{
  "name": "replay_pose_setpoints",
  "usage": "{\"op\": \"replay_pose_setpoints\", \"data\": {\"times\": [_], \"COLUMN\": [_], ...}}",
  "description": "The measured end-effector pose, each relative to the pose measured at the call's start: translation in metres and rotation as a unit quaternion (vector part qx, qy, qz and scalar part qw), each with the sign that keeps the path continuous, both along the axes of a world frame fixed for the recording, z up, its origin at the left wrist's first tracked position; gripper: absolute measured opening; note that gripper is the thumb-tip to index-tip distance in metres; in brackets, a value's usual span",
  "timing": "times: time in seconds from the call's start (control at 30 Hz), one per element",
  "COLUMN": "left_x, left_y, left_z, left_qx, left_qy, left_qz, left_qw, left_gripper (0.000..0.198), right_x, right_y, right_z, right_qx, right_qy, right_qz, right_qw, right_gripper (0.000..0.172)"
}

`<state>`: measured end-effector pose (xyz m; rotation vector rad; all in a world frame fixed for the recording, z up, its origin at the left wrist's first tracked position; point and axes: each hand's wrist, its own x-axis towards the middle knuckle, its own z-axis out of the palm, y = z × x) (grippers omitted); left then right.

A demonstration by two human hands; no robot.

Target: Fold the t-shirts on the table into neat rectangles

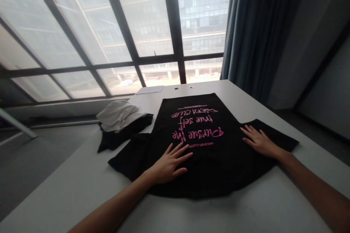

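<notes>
A black T-shirt (207,167) with pink lettering lies spread out on the white table, its printed side up and the words upside down from where I look. Its hem points toward the window and its collar end is nearest me. My left hand (169,164) rests on the shirt's upper front, fingers spread, just below the lettering. On the other side, my right hand (259,141) lies with outstretched fingers where the sleeve meets the body. Neither hand grips the cloth.
A crumpled heap of grey cloth (119,114) and black cloth (124,134) sits at the table's left edge. White paper (149,90) lies at the far end of the table (82,189). Beyond stand large windows and a dark blue curtain (254,36).
</notes>
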<state>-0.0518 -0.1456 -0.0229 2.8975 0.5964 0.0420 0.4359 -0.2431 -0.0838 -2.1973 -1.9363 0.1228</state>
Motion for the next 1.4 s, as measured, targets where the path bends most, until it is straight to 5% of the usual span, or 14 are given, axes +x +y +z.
{"op": "replay_pose_setpoints", "data": {"times": [0.13, 0.27, 0.47, 0.63, 0.8, 1.07, 1.2, 1.4], "left_x": [0.000, -0.022, -0.130, -0.203, -0.208, -0.222, -0.205, -0.136], "left_y": [-0.006, 0.006, 0.039, 0.033, 0.038, 0.040, 0.029, 0.032], "left_z": [0.004, 0.017, 0.031, 0.014, -0.007, -0.005, 0.004, 0.015], "left_qx": [-0.022, -0.018, 0.061, 0.056, 0.081, 0.074, 0.134, 0.111], "left_qy": [-0.016, -0.087, -0.199, -0.165, -0.143, -0.105, -0.125, -0.234], "left_qz": [0.004, 0.069, 0.309, 0.391, 0.517, 0.580, 0.546, 0.285], "left_qw": [1.000, 0.994, 0.928, 0.904, 0.840, 0.805, 0.818, 0.923], "left_gripper": [0.064, 0.051, 0.027, 0.026, 0.020, 0.009, 0.014, 0.029], "right_x": [0.010, -0.013, -0.097, -0.119, -0.109, -0.100, -0.103, -0.109], "right_y": [0.002, 0.003, -0.004, -0.005, -0.001, 0.000, -0.001, -0.006], "right_z": [-0.014, -0.004, 0.018, 0.012, -0.003, -0.010, -0.008, -0.009], "right_qx": [0.053, 0.157, 0.158, 0.155, 0.172, 0.160, 0.167, 0.142], "right_qy": [-0.016, -0.022, -0.002, 0.000, 0.027, 0.051, 0.046, 0.039], "right_qz": [-0.001, 0.060, 0.250, 0.293, 0.285, 0.277, 0.279, 0.286], "right_qw": [0.998, 0.986, 0.955, 0.943, 0.942, 0.946, 0.945, 0.947], "right_gripper": [0.074, 0.067, 0.063, 0.063, 0.058, 0.057, 0.057, 0.057]}}
